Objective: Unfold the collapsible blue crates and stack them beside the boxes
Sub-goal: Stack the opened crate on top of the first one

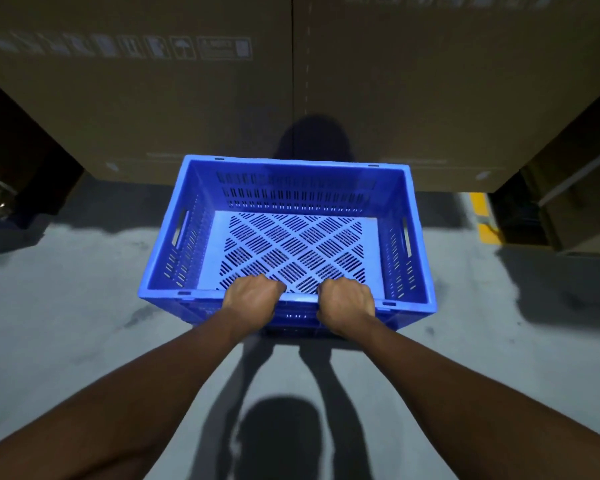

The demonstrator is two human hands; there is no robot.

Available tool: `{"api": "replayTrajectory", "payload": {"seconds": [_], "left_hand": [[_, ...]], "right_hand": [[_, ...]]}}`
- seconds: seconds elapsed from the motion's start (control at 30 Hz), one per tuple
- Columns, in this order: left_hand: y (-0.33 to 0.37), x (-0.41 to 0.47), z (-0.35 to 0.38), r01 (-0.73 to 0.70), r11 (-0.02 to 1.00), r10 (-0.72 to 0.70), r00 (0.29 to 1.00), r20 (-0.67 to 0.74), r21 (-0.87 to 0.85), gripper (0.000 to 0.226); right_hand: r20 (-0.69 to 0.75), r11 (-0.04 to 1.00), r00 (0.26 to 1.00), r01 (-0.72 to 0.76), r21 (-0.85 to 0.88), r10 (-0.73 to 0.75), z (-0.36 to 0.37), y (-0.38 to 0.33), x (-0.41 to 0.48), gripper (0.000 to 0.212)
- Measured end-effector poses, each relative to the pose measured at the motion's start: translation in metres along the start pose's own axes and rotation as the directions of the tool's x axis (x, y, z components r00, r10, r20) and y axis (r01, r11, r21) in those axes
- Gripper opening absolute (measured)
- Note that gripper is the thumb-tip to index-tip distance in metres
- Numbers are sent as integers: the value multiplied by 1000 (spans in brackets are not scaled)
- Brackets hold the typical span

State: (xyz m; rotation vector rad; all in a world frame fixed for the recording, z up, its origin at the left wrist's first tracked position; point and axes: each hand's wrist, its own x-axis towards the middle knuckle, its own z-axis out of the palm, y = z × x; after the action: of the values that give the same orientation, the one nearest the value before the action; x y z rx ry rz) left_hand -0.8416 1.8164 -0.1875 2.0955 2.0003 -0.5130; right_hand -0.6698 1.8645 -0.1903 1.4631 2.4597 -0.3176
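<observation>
An unfolded blue crate (187,188) with slotted walls and a perforated floor sits in the middle of the view, all four walls standing upright. My left hand (248,294) and my right hand (347,299) both curl over its near long rim, close together at the middle, fingers hooked inside. The crate's far wall is close to the tall cardboard boxes (153,109) that fill the background. I cannot tell whether the crate rests on the floor or is held just above it.
Grey concrete floor (66,323) spreads to both sides of the crate. A yellow floor marking (482,216) lies at the right, near more cardboard boxes (582,209). A dark gap opens beside the boxes at the far left. My shadow falls on the floor below.
</observation>
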Motion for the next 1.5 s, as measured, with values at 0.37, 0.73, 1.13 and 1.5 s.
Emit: {"api": "replayTrajectory", "payload": {"seconds": [0.37, 0.73, 1.13, 1.5], "left_hand": [[5, -3, 18, 50, 997, -64, 972, -227, -65, 25], [15, -17, 16, 167, 985, -172, 974, -145, -52, 113], [-8, -161, -155, 1, 942, -95, 960, -262, -337, 94], [-18, -367, -364, -231, 750, -159, 847, -507, -620, 79]], "right_hand": [[-192, 983, 968, 176, 46, -164, 13, 5, -9, 30], [-14, 999, 1000, -2, -38, 1, 2, -6, -20, 82], [-64, 982, 997, 47, 184, -36, -151, -42, -145, 89], [-442, 803, 880, 135, 581, 172, -398, -62, -341, 67]]}}
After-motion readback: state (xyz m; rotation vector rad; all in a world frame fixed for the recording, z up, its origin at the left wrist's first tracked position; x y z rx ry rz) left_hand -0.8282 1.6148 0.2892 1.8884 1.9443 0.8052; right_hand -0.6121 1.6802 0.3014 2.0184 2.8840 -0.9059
